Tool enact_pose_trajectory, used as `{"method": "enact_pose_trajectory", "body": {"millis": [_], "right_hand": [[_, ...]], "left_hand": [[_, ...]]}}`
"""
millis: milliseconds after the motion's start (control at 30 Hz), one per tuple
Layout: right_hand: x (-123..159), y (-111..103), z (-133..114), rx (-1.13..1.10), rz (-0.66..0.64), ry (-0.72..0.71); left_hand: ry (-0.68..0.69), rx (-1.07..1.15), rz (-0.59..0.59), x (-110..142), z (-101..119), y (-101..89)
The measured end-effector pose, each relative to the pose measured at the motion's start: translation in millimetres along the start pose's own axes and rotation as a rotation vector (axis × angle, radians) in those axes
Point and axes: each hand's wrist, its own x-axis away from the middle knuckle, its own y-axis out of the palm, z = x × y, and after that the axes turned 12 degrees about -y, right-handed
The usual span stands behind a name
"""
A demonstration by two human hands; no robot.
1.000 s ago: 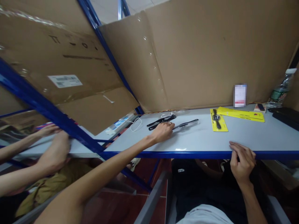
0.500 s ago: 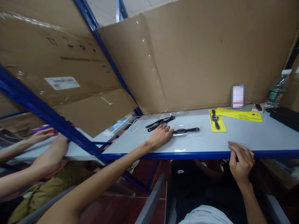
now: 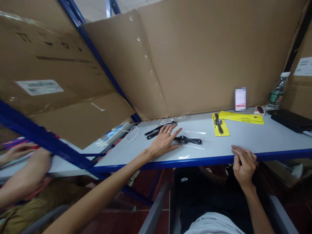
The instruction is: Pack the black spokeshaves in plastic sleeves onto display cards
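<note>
My left hand [image 3: 163, 142] lies flat on the grey table [image 3: 243, 143], fingers stretched out, touching the left end of a black watch in a clear plastic bag [image 3: 191, 141]. Just behind its fingers lie two loose black watch straps [image 3: 159, 128]. My right hand [image 3: 242, 164] curls over the table's blue front edge and holds nothing else. Farther right a yellow card with a black watch on it [image 3: 219, 124] lies on the table, beside a long yellow card [image 3: 241, 117].
Large cardboard sheets [image 3: 195, 55] wall the back and left. A blue rack post [image 3: 36, 136] slants across the left. Another person's hands [image 3: 26, 159] work at the neighbouring table. A water bottle [image 3: 276, 91], a black case [image 3: 291, 119] and a white cable [image 3: 131, 133] are also there.
My left hand has pulled the bagged watch nearer to the table's front edge and its fingers have spread flat. The view has shifted to the right. My right hand stays on the edge.
</note>
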Motion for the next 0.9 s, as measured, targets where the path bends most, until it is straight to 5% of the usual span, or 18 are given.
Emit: {"method": "enact_pose_trajectory", "body": {"millis": [167, 400, 700, 900], "right_hand": [[-3.0, -1.7, -4.2, 0.003, -0.01, 0.003], [-4.1, -2.8, -4.2, 0.018, -0.02, 0.013], [-17.1, -8.6, -10.4, 0.005, -0.053, 0.123], [-74.2, -8.5, 39.1, 0.06, -0.191, 0.282]], "left_hand": [[0.005, 0.14, -0.112, -10.6, -0.6, 16.6], [-0.032, 0.201, -0.089, -26.8, 13.7, 25.5], [-0.092, 0.21, -0.118, -90.7, 37.0, 42.0], [-0.046, 0.252, -0.09, -111.9, 56.9, 56.0]]}}
